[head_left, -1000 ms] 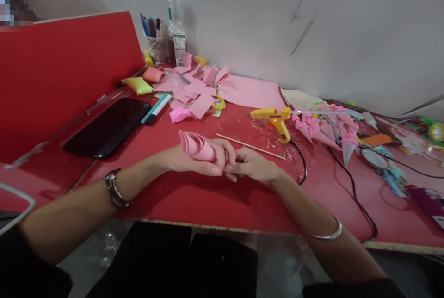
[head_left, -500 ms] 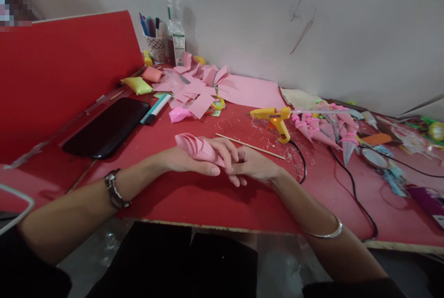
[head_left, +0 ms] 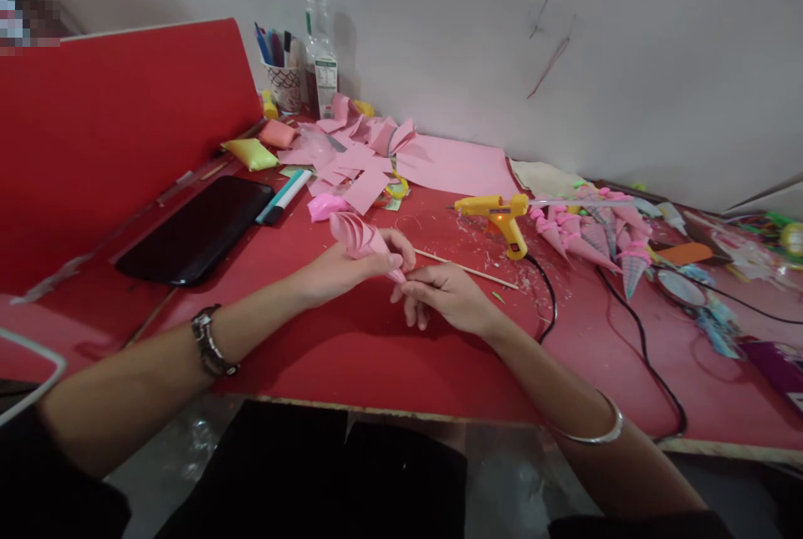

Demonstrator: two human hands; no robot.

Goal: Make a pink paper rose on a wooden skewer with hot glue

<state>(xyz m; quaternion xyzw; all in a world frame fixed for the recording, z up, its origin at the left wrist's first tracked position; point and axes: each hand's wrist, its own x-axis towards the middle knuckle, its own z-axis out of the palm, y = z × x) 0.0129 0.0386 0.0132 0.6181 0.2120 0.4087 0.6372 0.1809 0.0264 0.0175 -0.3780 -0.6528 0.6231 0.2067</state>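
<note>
Paper cone held between two hands

Above a red table, the pink paper cone is held in the left hand, thumb and fingers closed narrowly around it, its wide end tilted up and leftward. Its tip is pinched by the right hand, thumb and forefinger drawn together. Pens are held upright in a patterned cup near the wall; beside it, dark liquid is contained in a clear bottle.
</note>
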